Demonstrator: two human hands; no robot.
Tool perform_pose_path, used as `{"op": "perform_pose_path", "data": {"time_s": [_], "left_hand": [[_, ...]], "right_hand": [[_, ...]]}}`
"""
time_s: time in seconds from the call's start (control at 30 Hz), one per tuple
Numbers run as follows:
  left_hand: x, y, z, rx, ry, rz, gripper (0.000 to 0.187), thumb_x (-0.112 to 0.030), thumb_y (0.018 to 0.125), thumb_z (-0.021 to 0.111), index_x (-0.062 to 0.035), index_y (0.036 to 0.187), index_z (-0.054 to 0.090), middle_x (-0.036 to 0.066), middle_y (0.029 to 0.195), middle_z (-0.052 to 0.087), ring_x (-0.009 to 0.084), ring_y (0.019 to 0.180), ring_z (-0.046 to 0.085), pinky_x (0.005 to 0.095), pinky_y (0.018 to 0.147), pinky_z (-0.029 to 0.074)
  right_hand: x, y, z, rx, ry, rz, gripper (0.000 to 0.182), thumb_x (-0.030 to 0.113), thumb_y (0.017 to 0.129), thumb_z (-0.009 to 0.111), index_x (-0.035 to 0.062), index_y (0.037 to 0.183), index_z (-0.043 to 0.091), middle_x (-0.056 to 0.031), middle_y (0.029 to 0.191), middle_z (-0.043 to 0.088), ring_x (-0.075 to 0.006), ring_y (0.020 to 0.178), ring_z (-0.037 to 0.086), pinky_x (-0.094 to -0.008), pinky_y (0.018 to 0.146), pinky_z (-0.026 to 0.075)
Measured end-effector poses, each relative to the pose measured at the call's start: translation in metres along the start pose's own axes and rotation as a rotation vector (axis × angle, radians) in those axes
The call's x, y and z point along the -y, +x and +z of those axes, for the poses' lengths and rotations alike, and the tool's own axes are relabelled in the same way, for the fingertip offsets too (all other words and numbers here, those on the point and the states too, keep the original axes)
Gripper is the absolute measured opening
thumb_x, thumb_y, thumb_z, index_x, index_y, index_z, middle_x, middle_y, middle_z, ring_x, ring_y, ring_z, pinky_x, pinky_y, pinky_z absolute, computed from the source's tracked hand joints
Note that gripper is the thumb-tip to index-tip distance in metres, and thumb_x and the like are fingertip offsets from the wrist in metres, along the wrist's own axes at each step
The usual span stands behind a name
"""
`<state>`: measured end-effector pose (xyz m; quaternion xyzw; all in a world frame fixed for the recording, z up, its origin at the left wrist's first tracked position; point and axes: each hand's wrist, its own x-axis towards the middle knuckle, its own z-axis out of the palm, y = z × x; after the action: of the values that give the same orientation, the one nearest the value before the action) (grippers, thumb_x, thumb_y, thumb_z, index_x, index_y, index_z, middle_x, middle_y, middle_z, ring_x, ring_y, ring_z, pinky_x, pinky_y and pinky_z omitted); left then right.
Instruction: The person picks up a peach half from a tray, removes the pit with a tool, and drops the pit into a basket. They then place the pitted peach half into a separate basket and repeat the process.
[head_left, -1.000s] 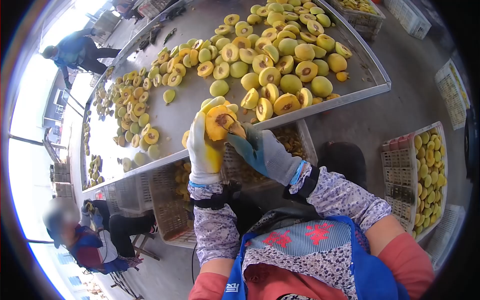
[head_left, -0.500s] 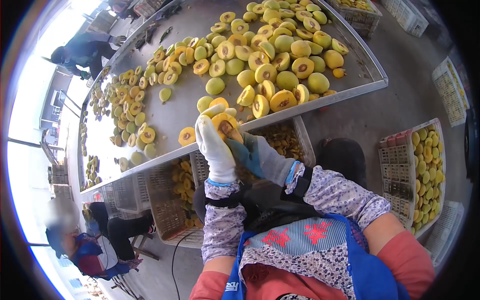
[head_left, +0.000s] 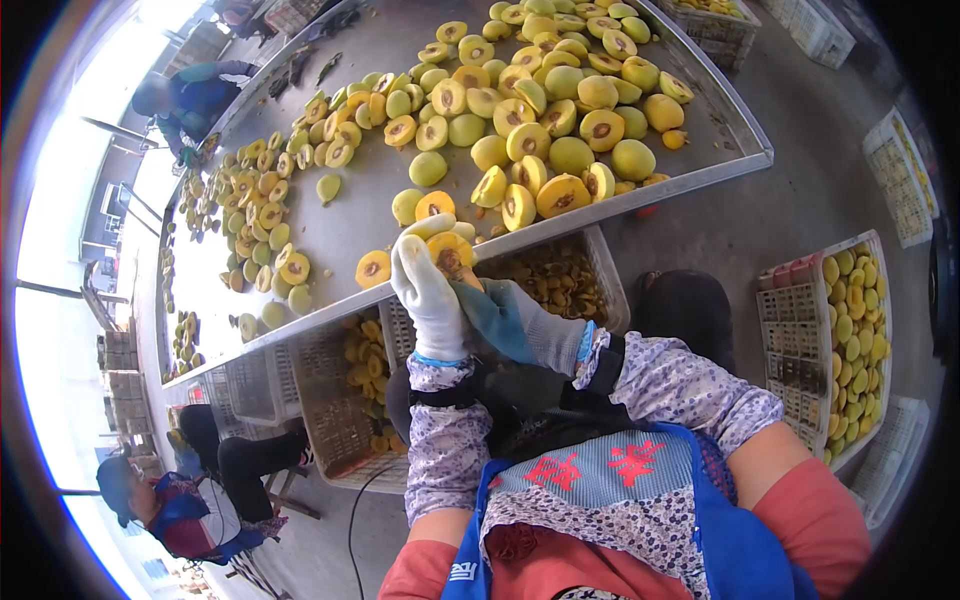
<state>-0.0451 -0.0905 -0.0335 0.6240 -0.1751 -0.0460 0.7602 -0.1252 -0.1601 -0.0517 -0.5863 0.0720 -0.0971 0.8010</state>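
Note:
My left hand (head_left: 428, 292), in a white glove, is closed around a yellow peach half (head_left: 450, 252) with its cut face and brown centre turned toward my right hand. My right hand (head_left: 510, 318), in a grey and blue glove, is closed right against that fruit. A small brownish piece shows at its fingertips, but what it grips is mostly hidden. Both hands are just off the near edge of the metal table (head_left: 640, 205). A cut peach half (head_left: 373, 268) lies on the table left of my left hand, and another peach half (head_left: 435, 205) lies just beyond it.
Many halved peaches (head_left: 530, 142) are heaped across the table. Under its edge are a crate of brownish pieces (head_left: 565, 280) and a crate of peach halves (head_left: 335, 400). A full crate (head_left: 835, 340) stands at right. One person (head_left: 185, 510) sits at left; another (head_left: 190, 100) leans at the far side.
My hands stay together at the peach half, with only a slight shift. The seated person's head has turned, and the far person has leaned closer to the table.

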Motion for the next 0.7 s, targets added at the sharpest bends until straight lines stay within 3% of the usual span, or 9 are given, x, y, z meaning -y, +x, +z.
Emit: {"op": "perform_pose_path", "data": {"time_s": [0.07, 0.17, 0.23, 0.27, 0.3, 0.43, 0.6, 0.63, 0.7], "left_hand": [[-0.002, 0.002, -0.004, 0.045, 0.017, -0.013, 0.046, -0.037, 0.108, 0.038, 0.0010, 0.111, 0.064, 0.016, 0.093, 0.071, 0.0206, 0.081, 0.065, 0.0315, 0.078, 0.054], [-0.007, 0.005, -0.007, 0.131, 0.106, -0.007, 0.049, -0.040, 0.108, 0.037, 0.0019, 0.110, 0.063, 0.018, 0.090, 0.071, 0.0210, 0.073, 0.064, 0.0305, 0.070, 0.053], [-0.009, 0.006, -0.008, 0.174, 0.182, 0.012, 0.053, -0.042, 0.108, 0.035, 0.0026, 0.110, 0.063, 0.019, 0.089, 0.070, 0.0211, 0.067, 0.062, 0.0297, 0.064, 0.052], [-0.010, 0.006, -0.009, 0.209, 0.057, -0.057, 0.052, -0.042, 0.108, 0.035, 0.0025, 0.109, 0.062, 0.019, 0.089, 0.070, 0.0213, 0.068, 0.063, 0.0297, 0.065, 0.052], [-0.011, 0.006, -0.010, 0.240, -0.067, -0.125, 0.052, -0.042, 0.108, 0.035, 0.0024, 0.108, 0.062, 0.019, 0.090, 0.070, 0.0214, 0.068, 0.063, 0.0296, 0.065, 0.053], [-0.009, 0.005, -0.008, 0.248, -0.015, -0.109, 0.052, -0.042, 0.107, 0.035, 0.0019, 0.107, 0.061, 0.020, 0.090, 0.070, 0.0218, 0.068, 0.063, 0.0301, 0.065, 0.053], [-0.003, -0.003, 0.001, 0.108, -0.014, -0.081, 0.057, -0.049, 0.106, 0.037, 0.0018, 0.109, 0.063, 0.019, 0.092, 0.072, 0.0214, 0.066, 0.064, 0.0303, 0.062, 0.054], [-0.005, -0.004, 0.004, 0.109, -0.015, -0.080, 0.057, -0.049, 0.106, 0.037, 0.0018, 0.109, 0.063, 0.019, 0.092, 0.072, 0.0214, 0.066, 0.064, 0.0303, 0.062, 0.054], [-0.010, -0.006, 0.010, 0.078, -0.293, -0.337, 0.058, -0.051, 0.106, 0.036, 0.0004, 0.116, 0.060, 0.018, 0.095, 0.071, 0.0218, 0.067, 0.064, 0.0296, 0.062, 0.053]], "right_hand": [[0.049, -0.006, -0.011, 0.184, 0.119, 0.633, 0.055, 0.058, 0.102, 0.042, 0.0072, 0.086, 0.057, 0.0016, 0.058, 0.048, -0.0092, 0.039, 0.039, -0.0261, 0.035, 0.035], [0.056, -0.007, -0.023, 0.317, 0.346, 0.828, 0.050, 0.059, 0.100, 0.050, 0.0154, 0.075, 0.050, 0.0070, 0.057, 0.042, -0.0057, 0.039, 0.031, -0.0236, 0.037, 0.028], [0.053, -0.010, -0.034, 0.405, 0.459, 0.814, 0.049, 0.059, 0.100, 0.051, 0.0163, 0.075, 0.050, 0.0083, 0.057, 0.040, -0.0036, 0.040, 0.029, -0.0216, 0.037, 0.026], [0.052, -0.011, -0.037, 0.494, 0.573, 0.796, 0.048, 0.058, 0.100, 0.051, 0.0171, 0.075, 0.050, 0.0096, 0.057, 0.038, -0.0015, 0.041, 0.028, -0.0196, 0.038, 0.024], [0.052, -0.010, -0.037, 0.495, 0.574, 0.798, 0.048, 0.058, 0.100, 0.051, 0.0171, 0.075, 0.050, 0.0096, 0.057, 0.038, -0.0015, 0.041, 0.028, -0.0196, 0.038, 0.024], [0.065, -0.011, -0.036, 0.443, 0.527, 0.768, 0.046, 0.057, 0.100, 0.053, 0.0168, 0.076, 0.051, 0.0104, 0.056, 0.036, -0.0007, 0.042, 0.027, -0.0189, 0.039, 0.020], [0.048, -0.016, -0.037, 0.468, 0.527, 0.767, 0.044, 0.054, 0.100, 0.054, 0.0165, 0.077, 0.052, 0.0101, 0.059, 0.039, -0.0015, 0.044, 0.028, -0.0196, 0.040, 0.020], [0.046, -0.015, -0.034, 0.462, 0.498, 0.754, 0.049, 0.060, 0.100, 0.047, 0.0166, 0.078, 0.050, 0.0091, 0.056, 0.037, -0.0021, 0.041, 0.026, -0.0201, 0.037, 0.020], [0.050, -0.014, -0.033, 0.460, 0.466, 0.740, 0.054, 0.066, 0.100, 0.041, 0.0168, 0.079, 0.048, 0.0080, 0.054, 0.035, -0.0027, 0.038, 0.024, -0.0206, 0.033, 0.020]]}}
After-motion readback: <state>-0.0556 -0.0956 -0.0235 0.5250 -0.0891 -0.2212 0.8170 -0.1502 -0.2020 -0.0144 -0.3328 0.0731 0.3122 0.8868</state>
